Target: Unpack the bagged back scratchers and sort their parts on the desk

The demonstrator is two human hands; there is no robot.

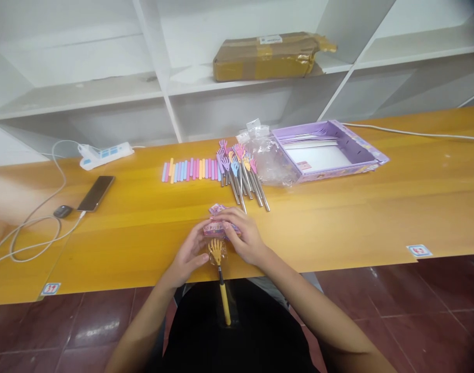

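Note:
A yellow hand-shaped scratcher [215, 250] in a clear bag lies at the table's front edge, its yellow handle jutting out over the lap. Above its head is a pink and purple printed card [217, 229]. My left hand [190, 254] is curved at the card's left side, fingertips on its top edge, thumb apart beside the scratcher head. My right hand [242, 235] rests over the card's right part, fingers and thumb bent onto it. Beyond the hands lies a pile of scratchers [240, 173] with metal rods, beside a row of coloured handles [192, 170].
A purple box [326, 150] stands at the back right, with clear bags [270, 158] against its left side. To the left are a phone [97, 193], cables and a power strip [106, 154]. A taped carton [264, 59] sits on the shelf.

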